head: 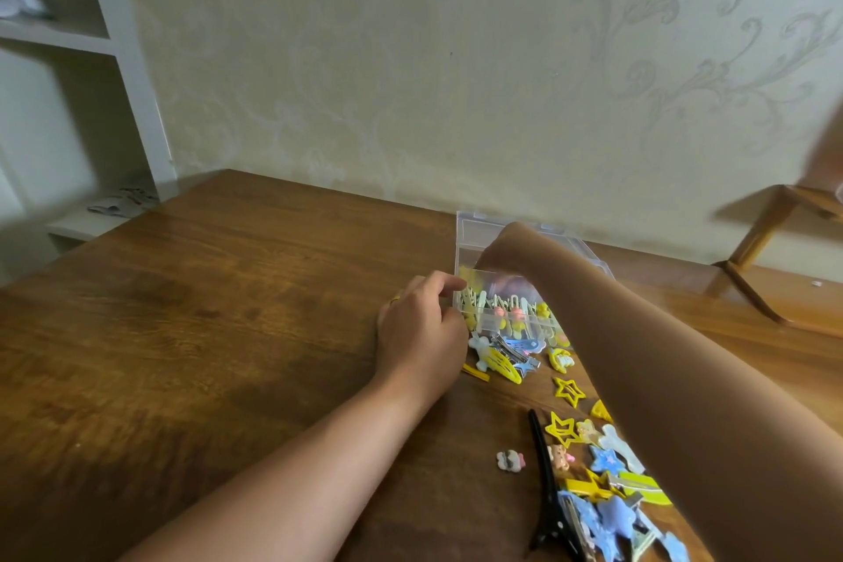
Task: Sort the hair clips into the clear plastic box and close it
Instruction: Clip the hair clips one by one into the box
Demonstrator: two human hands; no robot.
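the left hand (417,324) grips the near-left corner of the clear plastic box (502,310) on the counter (228,310), likely steadying it; the right hand (506,253) reaches inside, fingers hidden, grip unclear; loose hair clips (606,461) wait beside.

Yellow star clips (568,391), brown table (228,310)

One head-worn wide-angle view — forward and down over a wooden table (228,310), close above the hands.
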